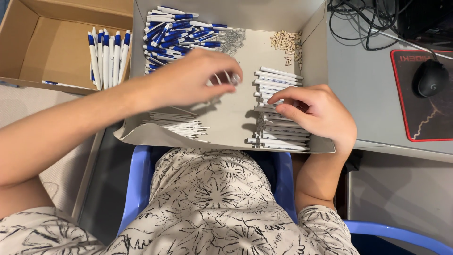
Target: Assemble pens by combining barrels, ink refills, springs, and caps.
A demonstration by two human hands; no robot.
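Note:
A shallow cardboard tray lies across my lap and holds pen parts. My left hand hovers over the tray's middle, blurred, pinching a small metal spring between its fingertips. My right hand rests on the stack of white pen barrels at the tray's right, fingers closing on one barrel. A heap of blue-and-white pen halves fills the far left. Small springs and beige small parts lie at the back. Thin white refills lie at the near left.
A second cardboard box at the left holds several assembled blue-and-white pens. At the right is a grey desk with a black mouse on a red-edged mat and tangled cables. I sit on a blue chair.

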